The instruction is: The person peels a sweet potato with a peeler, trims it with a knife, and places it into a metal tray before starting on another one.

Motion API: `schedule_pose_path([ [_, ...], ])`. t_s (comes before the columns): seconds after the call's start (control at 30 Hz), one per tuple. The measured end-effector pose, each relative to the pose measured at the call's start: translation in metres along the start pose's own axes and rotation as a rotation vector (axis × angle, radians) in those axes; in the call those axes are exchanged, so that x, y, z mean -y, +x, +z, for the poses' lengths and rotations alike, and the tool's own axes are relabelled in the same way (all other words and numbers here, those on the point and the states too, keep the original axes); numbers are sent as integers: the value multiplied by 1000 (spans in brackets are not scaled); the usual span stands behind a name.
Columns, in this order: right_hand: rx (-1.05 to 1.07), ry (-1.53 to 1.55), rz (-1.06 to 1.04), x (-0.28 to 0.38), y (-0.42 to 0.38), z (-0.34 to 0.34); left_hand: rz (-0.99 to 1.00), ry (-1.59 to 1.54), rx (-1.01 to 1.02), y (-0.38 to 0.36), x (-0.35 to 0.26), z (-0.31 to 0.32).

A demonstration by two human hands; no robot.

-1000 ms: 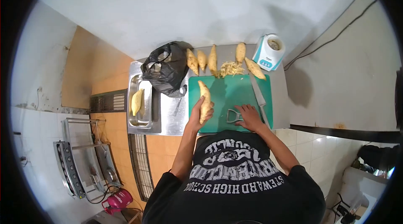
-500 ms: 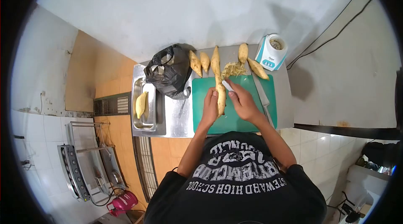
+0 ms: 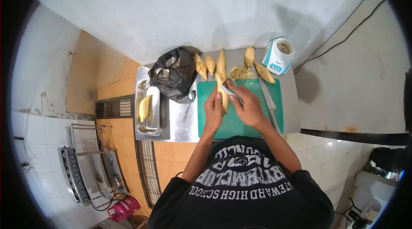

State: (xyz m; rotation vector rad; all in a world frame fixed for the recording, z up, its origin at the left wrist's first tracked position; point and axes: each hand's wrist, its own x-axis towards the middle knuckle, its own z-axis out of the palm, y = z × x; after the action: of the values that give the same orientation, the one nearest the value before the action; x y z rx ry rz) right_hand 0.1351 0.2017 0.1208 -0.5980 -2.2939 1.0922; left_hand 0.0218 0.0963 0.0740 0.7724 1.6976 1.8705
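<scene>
My left hand is wrapped round the lower part of a long, pale yellow-brown sweet potato, held tilted over the green cutting board. In my right hand is a peeler with a pale handle, lying against the sweet potato's right side; its blade is partly hidden. A heap of peelings sits just beyond the board. Several unpeeled sweet potatoes, among them one upright in the middle, line the back of the counter. A peeled sweet potato rests in the steel tray at left.
A large knife lies along the board's right side. Left of the board are a black plastic bag and a spoon. A white and blue blender base stands at the back right, near the wall.
The held sweet potato has shifted slightly left and turned, its upper end now nearer to me. My right hand and the peeler have moved a little down along it.
</scene>
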Motion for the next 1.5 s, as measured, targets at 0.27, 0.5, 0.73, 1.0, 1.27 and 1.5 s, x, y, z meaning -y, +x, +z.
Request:
schedule_pose_path([
  [0.27, -14, 0, 51, 12, 14, -6, 65, 113, 46, 8, 1, -4],
  [0.5, 129, -98, 85, 10, -18, -6, -67, 56, -37, 15, -2, -11],
  [0.73, 46, 45, 82, 10, -5, -10, 24, 92, 54, 21, -6, -21],
  [1.0, 63, -124, 39, 22, 4, -5, 34, -18, 67, 7, -12, -14],
  [1.27, 95, 8, 73, 31, 13, -15, 64, 133, 166, 11, -22, -31],
  [1.5, 125, -75, 46, 25, 0, -7, 39, 36, 128, -4, -16, -26],
])
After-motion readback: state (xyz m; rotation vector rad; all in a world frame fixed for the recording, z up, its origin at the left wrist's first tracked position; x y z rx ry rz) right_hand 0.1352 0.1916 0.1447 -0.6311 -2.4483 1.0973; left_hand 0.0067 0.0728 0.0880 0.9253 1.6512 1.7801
